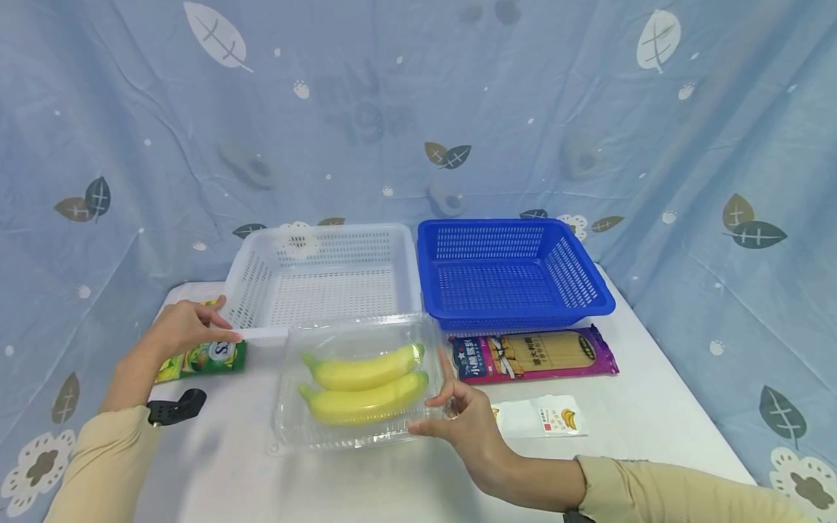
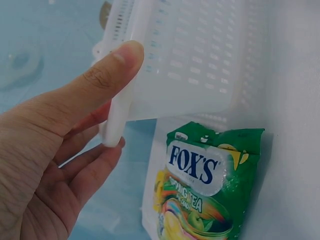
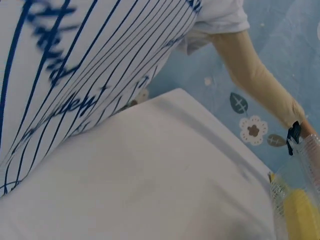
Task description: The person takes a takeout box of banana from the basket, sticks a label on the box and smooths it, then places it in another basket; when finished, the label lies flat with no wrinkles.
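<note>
My left hand (image 1: 186, 328) pinches the front left corner of a white plastic basket (image 1: 330, 294); in the left wrist view the thumb lies over its rim (image 2: 120, 107) and the fingers come from below. My right hand (image 1: 474, 428) grips the right side of a clear plastic box (image 1: 362, 333) by its edge, thumb at the near corner. Inside the box lie two yellow bananas with green tips, an upper banana (image 1: 366, 370) and a lower banana (image 1: 369, 403). The box overlaps the basket's front edge in the head view. The right wrist view shows only a yellow banana (image 3: 301, 215) through the plastic.
A green Fox's candy bag (image 2: 200, 175) lies beside the white basket, beneath my left hand. On the right stands a blue basket (image 1: 516, 287), with a purple spaghetti pack (image 1: 549, 356) before it. Nearer is a white packet with a banana picture (image 1: 549, 418). A patterned blue curtain (image 1: 366, 116) surrounds the table.
</note>
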Demonstrator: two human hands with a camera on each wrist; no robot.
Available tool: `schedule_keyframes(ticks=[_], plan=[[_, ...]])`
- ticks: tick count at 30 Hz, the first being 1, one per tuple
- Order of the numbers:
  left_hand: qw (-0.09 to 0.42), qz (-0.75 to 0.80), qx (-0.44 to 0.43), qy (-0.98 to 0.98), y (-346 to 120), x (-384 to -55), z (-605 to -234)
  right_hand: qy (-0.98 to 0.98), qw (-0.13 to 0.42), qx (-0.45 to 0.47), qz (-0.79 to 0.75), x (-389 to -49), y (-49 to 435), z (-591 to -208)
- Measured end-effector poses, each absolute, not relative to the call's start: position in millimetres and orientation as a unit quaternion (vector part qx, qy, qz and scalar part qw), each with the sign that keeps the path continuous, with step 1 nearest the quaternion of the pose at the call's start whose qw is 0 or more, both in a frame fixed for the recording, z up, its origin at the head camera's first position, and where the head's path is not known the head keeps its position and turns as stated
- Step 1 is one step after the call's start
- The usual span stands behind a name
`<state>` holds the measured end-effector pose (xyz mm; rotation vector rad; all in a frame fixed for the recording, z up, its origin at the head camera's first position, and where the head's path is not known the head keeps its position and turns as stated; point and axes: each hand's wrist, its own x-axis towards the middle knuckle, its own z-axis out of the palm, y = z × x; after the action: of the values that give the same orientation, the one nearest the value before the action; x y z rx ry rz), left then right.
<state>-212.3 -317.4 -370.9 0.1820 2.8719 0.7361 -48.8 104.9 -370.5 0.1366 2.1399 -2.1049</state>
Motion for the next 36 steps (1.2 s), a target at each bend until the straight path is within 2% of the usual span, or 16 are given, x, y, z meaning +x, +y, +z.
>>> schedule_keyframes(ticks=[18, 36], plan=[[0.091, 0.259, 0.056, 0.960, -313.9, -209.2, -366.5, 0.689, 0.019, 0.001, -0.725, -48.4, 106.8, -426.2], [0.088, 0.254, 0.046, 0.962, -314.7, -211.5, -368.6, 0.678, 0.036, 0.029, -0.734, -54.9, 115.8, -449.7]])
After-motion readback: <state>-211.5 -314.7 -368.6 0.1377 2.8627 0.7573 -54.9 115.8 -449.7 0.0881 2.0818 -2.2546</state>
